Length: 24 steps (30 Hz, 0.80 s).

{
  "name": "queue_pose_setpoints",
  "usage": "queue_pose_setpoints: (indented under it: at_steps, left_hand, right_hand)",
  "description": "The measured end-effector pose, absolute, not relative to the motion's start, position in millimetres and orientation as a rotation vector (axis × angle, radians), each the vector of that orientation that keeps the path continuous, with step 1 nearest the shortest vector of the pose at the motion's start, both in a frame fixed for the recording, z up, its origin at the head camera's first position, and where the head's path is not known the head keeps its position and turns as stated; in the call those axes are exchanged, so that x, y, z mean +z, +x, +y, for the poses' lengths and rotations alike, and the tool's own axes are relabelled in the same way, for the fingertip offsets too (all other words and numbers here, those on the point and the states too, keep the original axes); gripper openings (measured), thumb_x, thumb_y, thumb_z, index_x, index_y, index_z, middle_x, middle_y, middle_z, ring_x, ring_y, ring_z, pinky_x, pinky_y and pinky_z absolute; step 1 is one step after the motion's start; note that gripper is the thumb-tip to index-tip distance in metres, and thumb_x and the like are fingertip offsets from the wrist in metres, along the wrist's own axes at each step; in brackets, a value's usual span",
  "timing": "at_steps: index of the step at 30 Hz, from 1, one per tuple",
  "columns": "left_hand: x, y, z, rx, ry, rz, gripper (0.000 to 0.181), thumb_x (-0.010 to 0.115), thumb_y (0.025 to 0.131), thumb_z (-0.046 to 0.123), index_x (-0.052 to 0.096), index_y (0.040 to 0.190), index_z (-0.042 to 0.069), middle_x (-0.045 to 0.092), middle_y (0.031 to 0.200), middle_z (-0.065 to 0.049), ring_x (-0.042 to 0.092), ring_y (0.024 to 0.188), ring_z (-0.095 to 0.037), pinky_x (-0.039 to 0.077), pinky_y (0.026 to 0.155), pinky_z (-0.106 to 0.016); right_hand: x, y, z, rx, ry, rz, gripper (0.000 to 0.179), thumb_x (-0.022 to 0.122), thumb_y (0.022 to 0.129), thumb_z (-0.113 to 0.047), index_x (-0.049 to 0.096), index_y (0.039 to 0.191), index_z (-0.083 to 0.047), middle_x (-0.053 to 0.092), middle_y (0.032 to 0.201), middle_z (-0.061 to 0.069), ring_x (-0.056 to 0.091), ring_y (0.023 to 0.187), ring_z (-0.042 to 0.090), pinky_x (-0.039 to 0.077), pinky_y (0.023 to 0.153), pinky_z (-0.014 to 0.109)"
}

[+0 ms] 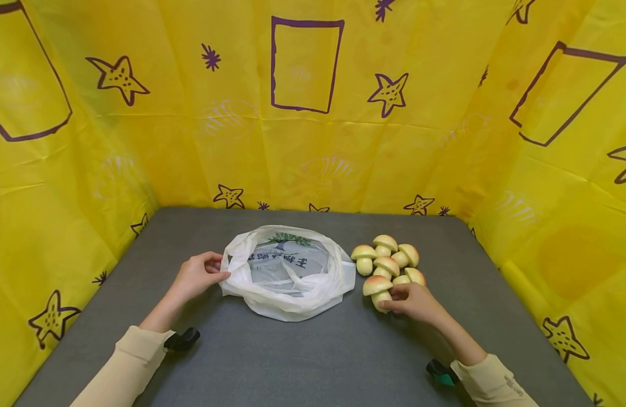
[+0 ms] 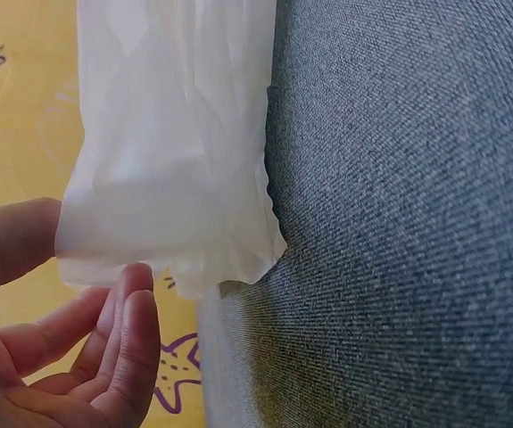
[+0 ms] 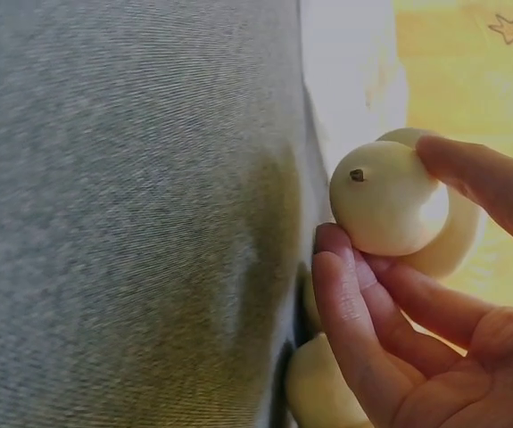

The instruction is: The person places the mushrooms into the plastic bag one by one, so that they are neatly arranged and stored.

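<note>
So we've got our left hand on the left edge of a white plastic bag, thumb and fingers pinching the rim. The bag sits mouth-up on the dark gray tabletop, and we can see dark lettering plus a green leafy print inside.

Over to its right, our right hand has a mushroom-shaped toy by the stem, thumb one side, fingers the other. The right wrist view shows us a small dark spot on the stem's end. Can't really tell if it's touching the table. Five more toy mushrooms are bunched just behind and beside it, near the bag. Our hands are well apart, with yellow starfish-print cloth all around.
</note>
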<state>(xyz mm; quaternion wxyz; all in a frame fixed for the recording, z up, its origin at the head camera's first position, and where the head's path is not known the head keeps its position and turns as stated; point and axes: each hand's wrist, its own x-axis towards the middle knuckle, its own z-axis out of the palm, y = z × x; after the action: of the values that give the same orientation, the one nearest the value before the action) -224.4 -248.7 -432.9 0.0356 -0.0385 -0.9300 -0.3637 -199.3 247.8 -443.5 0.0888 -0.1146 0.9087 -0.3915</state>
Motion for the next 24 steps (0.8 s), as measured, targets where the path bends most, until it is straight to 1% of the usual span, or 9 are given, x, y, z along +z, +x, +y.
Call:
queue_pose_setpoints:
  at_steps: [5, 9, 15, 20, 24]
  left_hand:
    - [-433, -224, -248, -1.135, -0.122, -2.855, 0.04, 0.076, 0.077, 0.02, 0.062, 0.107, -0.003, 0.066, 0.088, -0.012, 0.061, 0.076, -0.018, 0.048, 0.063, -0.024]
    - [-433, -224, -248, -1.138, -0.128, -2.857, 0.039, 0.075, 0.078, 0.019, 0.062, 0.107, -0.003, 0.065, 0.088, -0.012, 0.06, 0.075, -0.018, 0.048, 0.063, -0.025]
    - [-434, -224, -247, -1.148, -0.138, -2.857, 0.038, 0.075, 0.078, 0.017, 0.062, 0.107, -0.003, 0.065, 0.087, -0.012, 0.058, 0.073, -0.017, 0.047, 0.062, -0.024]
    - [-436, -224, -247, -1.152, -0.141, -2.857, 0.036, 0.074, 0.078, 0.016, 0.062, 0.106, -0.003, 0.065, 0.085, -0.012, 0.058, 0.073, -0.017, 0.047, 0.061, -0.025]
    - [-436, -224, -248, -1.146, -0.127, -2.855, 0.035, 0.074, 0.078, 0.016, 0.062, 0.106, -0.002, 0.065, 0.085, -0.011, 0.058, 0.073, -0.017, 0.047, 0.061, -0.026]
  right_hand:
    - [-437, -202, 244, -1.261, -0.34, 2.644, 0.031, 0.075, 0.079, -0.031, 0.069, 0.09, -0.003, 0.071, 0.085, 0.007, 0.066, 0.069, 0.014, 0.054, 0.062, 0.027]
    - [-433, -204, 241, -1.274, -0.327, 2.651, 0.032, 0.075, 0.079, -0.03, 0.069, 0.09, -0.001, 0.072, 0.084, 0.008, 0.067, 0.069, 0.019, 0.054, 0.062, 0.028]
    - [-429, -209, 237, -1.24, -0.297, 2.683, 0.034, 0.075, 0.079, -0.033, 0.069, 0.091, -0.002, 0.072, 0.083, 0.006, 0.069, 0.069, 0.021, 0.054, 0.063, 0.032]
    - [-428, -214, 233, -1.226, -0.284, 2.704, 0.035, 0.075, 0.078, -0.034, 0.07, 0.093, -0.003, 0.072, 0.089, 0.008, 0.07, 0.07, 0.02, 0.053, 0.063, 0.028]
    - [-425, -218, 227, -1.225, -0.292, 2.724, 0.034, 0.075, 0.078, -0.035, 0.07, 0.09, -0.004, 0.072, 0.087, 0.007, 0.069, 0.069, 0.02, 0.054, 0.063, 0.03]
